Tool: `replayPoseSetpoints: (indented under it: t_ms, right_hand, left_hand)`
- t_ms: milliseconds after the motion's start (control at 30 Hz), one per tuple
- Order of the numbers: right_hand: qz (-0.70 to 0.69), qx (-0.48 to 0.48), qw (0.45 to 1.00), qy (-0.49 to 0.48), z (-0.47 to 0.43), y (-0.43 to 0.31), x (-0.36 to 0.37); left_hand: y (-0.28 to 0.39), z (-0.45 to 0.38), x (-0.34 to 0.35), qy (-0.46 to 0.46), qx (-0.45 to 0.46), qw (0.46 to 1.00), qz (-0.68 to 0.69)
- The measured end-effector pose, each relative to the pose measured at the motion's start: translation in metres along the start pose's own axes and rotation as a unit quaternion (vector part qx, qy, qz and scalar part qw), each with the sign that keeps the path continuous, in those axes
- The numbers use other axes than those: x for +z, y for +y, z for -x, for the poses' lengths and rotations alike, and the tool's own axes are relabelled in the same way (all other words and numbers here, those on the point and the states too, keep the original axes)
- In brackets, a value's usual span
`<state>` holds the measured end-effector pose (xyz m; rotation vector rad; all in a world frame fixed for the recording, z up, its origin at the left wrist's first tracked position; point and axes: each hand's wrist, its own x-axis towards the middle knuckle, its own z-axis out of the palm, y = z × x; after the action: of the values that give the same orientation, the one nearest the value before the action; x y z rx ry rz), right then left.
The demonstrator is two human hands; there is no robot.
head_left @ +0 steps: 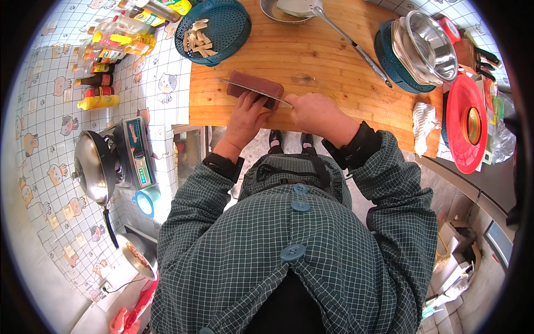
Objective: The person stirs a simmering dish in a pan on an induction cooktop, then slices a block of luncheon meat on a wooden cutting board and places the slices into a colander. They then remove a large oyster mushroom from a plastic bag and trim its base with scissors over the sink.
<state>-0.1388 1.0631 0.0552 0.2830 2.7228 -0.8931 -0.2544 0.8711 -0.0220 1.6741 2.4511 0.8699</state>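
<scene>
A reddish-brown rectangular block (255, 84) lies on the wooden worktop (321, 71), near its front edge. Across the block runs a thin knife blade (246, 87), seen edge-on. The fist of my right hand (313, 113) is closed around the knife's handle, which is hidden by the fingers. My left hand (247, 116) rests its fingertips on the near side of the block, close beside the blade. Whether the blade has gone into the block cannot be told. Behind and to the left, a blue colander (229, 25) holds pale yellowish strips (198, 41).
A pan (271, 8) with a long-handled spatula (354, 44) lies at the back. Steel bowl (429, 46), red basket (457, 125) and white cloth (423, 127) are on the right. Bottles (98, 79), a portable gas stove (137, 154) and a lidded wok (94, 167) are on the left.
</scene>
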Motion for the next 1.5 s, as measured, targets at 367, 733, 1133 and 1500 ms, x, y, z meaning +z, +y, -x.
replayPoseSetpoints:
  t_ms: [367, 733, 1133, 1500]
  right_hand:
    - [-0.007, -0.028, 0.999, 0.028, -0.002, 0.006, 0.008]
    - [-0.006, -0.036, 0.999, 0.036, -0.008, 0.009, 0.013]
    - [-0.001, -0.012, 1.000, -0.014, -0.015, 0.009, 0.010]
    - [-0.005, -0.004, 0.999, -0.036, -0.035, 0.001, 0.021]
  left_hand:
    - [-0.003, -0.001, -0.001, 0.023, -0.011, 1.000, -0.002]
    - [-0.003, -0.002, -0.006, 0.021, 0.004, 1.000, -0.008]
    - [-0.005, -0.001, -0.004, 0.014, 0.005, 1.000, -0.012]
    - [-0.008, 0.000, -0.002, 0.020, 0.005, 1.000, 0.003]
